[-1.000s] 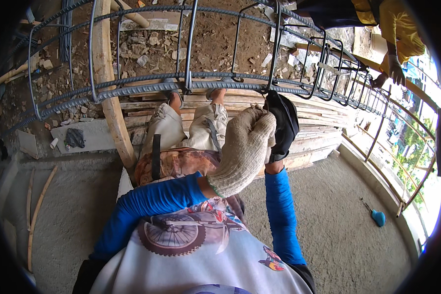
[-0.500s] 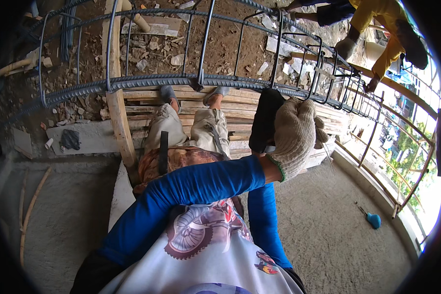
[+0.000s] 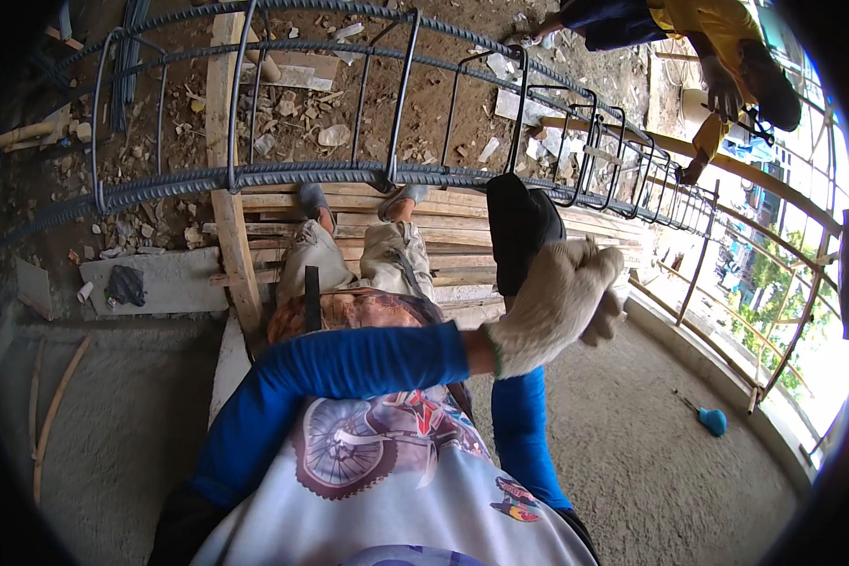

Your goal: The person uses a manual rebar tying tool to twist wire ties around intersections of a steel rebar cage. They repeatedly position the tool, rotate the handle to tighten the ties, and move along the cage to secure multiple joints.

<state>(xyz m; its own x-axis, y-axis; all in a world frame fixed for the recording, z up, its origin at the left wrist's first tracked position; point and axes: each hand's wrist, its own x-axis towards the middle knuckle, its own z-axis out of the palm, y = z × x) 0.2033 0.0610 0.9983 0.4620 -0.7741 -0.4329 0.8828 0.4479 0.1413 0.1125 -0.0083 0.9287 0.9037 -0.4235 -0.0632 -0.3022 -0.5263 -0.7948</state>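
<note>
My left hand (image 3: pixel 561 307), in a cream knit glove, crosses in front of my right forearm. Its fingers are curled closed just below the rebar cage (image 3: pixel 349 174); whatever they hold is hidden. My right arm rises in a blue sleeve behind that glove. Above it a black covering (image 3: pixel 521 231), seemingly a dark glove on my right hand, reaches up against the lower bar of the cage. Its fingers do not show. The cage has long ribbed bars joined by several bent stirrups (image 3: pixel 401 94).
A co-worker in yellow (image 3: pixel 707 132) bends over the cage's far right. Wooden planks (image 3: pixel 462 226) lie beneath the cage, and a timber post (image 3: pixel 224 104) crosses it at left. A blue-handled tool (image 3: pixel 712 420) lies on the concrete floor (image 3: pixel 651 462). Rubble covers the soil beyond.
My left glove has drawn back from the bar toward my body and turned. The black-covered right hand stays by the bar. The co-worker's gloved hand has shifted.
</note>
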